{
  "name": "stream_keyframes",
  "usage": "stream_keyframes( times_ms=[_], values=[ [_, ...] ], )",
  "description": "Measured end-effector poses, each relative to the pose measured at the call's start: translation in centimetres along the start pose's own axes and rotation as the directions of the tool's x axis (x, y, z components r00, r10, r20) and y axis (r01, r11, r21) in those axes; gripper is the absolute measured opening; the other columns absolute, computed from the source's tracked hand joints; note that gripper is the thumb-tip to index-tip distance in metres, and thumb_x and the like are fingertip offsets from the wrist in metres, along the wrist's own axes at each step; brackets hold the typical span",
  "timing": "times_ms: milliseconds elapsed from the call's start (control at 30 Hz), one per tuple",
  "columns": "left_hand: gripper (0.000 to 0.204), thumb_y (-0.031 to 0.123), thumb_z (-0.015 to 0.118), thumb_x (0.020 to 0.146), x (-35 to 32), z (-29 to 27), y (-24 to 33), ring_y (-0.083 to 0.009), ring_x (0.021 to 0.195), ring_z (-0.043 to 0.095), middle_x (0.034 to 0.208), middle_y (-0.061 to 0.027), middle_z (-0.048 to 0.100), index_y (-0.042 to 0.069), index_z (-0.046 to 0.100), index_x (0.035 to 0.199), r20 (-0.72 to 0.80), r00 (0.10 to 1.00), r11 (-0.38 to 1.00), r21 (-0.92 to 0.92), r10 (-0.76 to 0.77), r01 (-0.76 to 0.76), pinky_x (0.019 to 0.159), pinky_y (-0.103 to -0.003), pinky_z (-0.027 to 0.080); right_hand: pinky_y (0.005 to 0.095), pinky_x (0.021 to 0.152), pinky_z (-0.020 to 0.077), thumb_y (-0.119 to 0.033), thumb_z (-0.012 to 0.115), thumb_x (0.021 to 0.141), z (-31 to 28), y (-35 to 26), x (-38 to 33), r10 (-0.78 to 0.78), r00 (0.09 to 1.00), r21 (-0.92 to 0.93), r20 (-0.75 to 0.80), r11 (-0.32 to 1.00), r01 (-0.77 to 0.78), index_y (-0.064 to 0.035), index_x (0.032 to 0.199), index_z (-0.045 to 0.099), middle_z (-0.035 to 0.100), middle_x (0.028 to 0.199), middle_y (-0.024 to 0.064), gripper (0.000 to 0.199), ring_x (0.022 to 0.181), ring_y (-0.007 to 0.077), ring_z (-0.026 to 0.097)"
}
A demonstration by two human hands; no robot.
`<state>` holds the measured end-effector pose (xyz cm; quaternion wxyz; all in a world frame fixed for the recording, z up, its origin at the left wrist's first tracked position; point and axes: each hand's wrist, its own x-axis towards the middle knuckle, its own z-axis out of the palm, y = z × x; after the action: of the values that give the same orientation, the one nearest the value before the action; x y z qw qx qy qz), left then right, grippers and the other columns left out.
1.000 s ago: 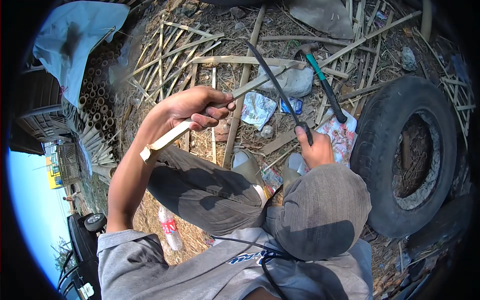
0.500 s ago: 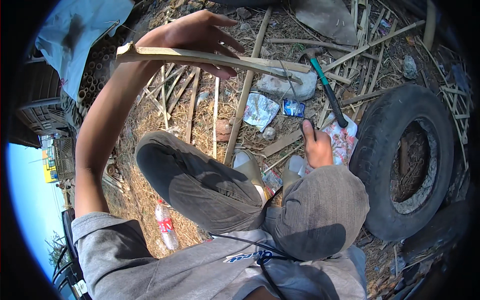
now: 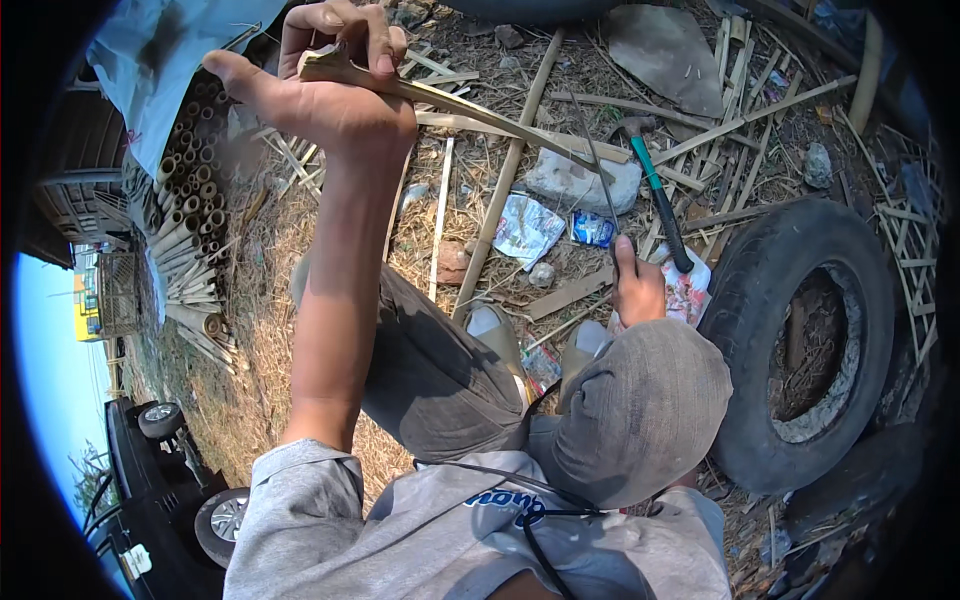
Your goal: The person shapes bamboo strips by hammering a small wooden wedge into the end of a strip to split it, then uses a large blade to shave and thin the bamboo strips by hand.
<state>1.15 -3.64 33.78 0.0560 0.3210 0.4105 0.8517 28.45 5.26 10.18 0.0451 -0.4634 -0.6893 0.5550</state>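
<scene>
My left hand (image 3: 345, 95) is raised at the upper left, palm up, with bent fingers around the thick end of a split bamboo strip (image 3: 460, 103). Its thumb points out to the left. The strip slants down to the right, and its far end lies over a pale stone block (image 3: 600, 183), by the blade. At centre right, my right hand (image 3: 640, 290) is closed on the handle of a long, thin-bladed knife (image 3: 598, 165), whose blade points up and away. Beside the knife lies a claw hammer (image 3: 652, 180) with a green and black handle.
A large tyre (image 3: 735, 360) lies at my right. Bamboo strips (image 3: 745, 110) are strewn across the ground. Stacked bamboo poles (image 3: 190, 215) stand at the left under a pale sheet (image 3: 150, 70). Between my feet and the block are wrappers (image 3: 527, 232) and a brick piece (image 3: 453, 262).
My left hand has turned palm up and shifted right, its spread fingers now bent around the strip's thick end. The strip's near end has risen and moved right. The knife's blade shows more fully.
</scene>
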Motion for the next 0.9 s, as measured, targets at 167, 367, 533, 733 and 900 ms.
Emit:
stream_keyframes(
  times_ms=[167, 367, 533, 733, 900],
  values=[
    [0.051, 0.05, 0.041, 0.1, 1.6, 1.6, -1.2, -0.0127, 0.047, 0.038, 0.062, -0.0013, 0.045, 0.001, 0.055, 0.099, 0.014, 0.992, 0.992, 0.021, 0.122, -0.122, 0.045, -0.027, 0.034, 0.0322, 0.045, 0.0304, -0.059, 0.05, 0.103, 0.0, -2.8, 1.3, -0.198, 0.98, 0.084, 0.035, 0.977, 0.194, -0.0041, 0.061, 0.053, 0.046, 0.052, 0.0006, 0.069, 0.045, 0.012, 0.043],
    [0.057, 0.03, 0.046, 0.105, 0.7, 7.1, -1.8, -0.0133, 0.035, 0.032, 0.049, -0.0035, 0.042, 0.012, 0.041, 0.051, 0.084, 0.987, 0.986, -0.103, 0.14, -0.131, 0.035, -0.026, 0.027, 0.0291, 0.039, 0.0256, -0.063, 0.043, 0.104, -1.1, 2.5, 4.2, -0.008, 0.994, 0.213, 0.109, 0.977, -0.016, -0.0088, 0.058, 0.047, 0.042, 0.049, -0.0018, 0.071, 0.038, 0.0109, 0.037],
    [0.056, 0.033, 0.043, 0.105, 0.7, 5.6, -1.8, -0.0141, 0.035, 0.032, 0.048, -0.0047, 0.043, 0.01, 0.046, 0.054, 0.182, 0.983, 0.984, -0.169, -0.022, 0.054, 0.035, -0.027, 0.025, 0.0278, 0.037, 0.0228, -0.066, 0.044, 0.102, -1.8, -2.1, 2.7, 0.005, 0.987, 0.338, 0.162, 0.939, -0.06, -0.0093, 0.059, 0.046, 0.04, 0.048, -0.0024, 0.071, 0.036, 0.0089, 0.033],
    [0.063, 0.04, 0.041, 0.105, 1.2, 6.7, -2.0, -0.013, 0.035, 0.028, 0.045, -0.003, 0.037, 0.012, 0.04, 0.048, 0.148, 0.988, 0.995, -0.098, 0.038, -0.024, 0.036, -0.028, 0.025, 0.0287, 0.04, 0.0267, -0.067, 0.04, 0.103, 0.0, 0.7, 3.4, -0.17, 0.985, 0.18, 0.03, 0.97, 0.162, -0.0081, 0.059, 0.046, 0.04, 0.048, -0.0013, 0.074, 0.039, 0.011, 0.038],
    [0.065, 0.044, 0.037, 0.105, 0.9, 4.7, -2.2, -0.013, 0.034, 0.024, 0.044, -0.001, 0.032, 0.016, 0.034, 0.046, 0.077, 0.997, 1.0, -0.011, -0.017, 0.018, 0.036, -0.028, 0.025, 0.0325, 0.048, 0.037, -0.063, 0.044, 0.104, -0.5, -0.2, 3.0, 0.046, 0.991, 0.19, 0.127, 0.979, -0.07, -0.0021, 0.061, 0.057, 0.05, 0.05, 0.0029, 0.076, 0.047, 0.0141, 0.05]
  ],
)
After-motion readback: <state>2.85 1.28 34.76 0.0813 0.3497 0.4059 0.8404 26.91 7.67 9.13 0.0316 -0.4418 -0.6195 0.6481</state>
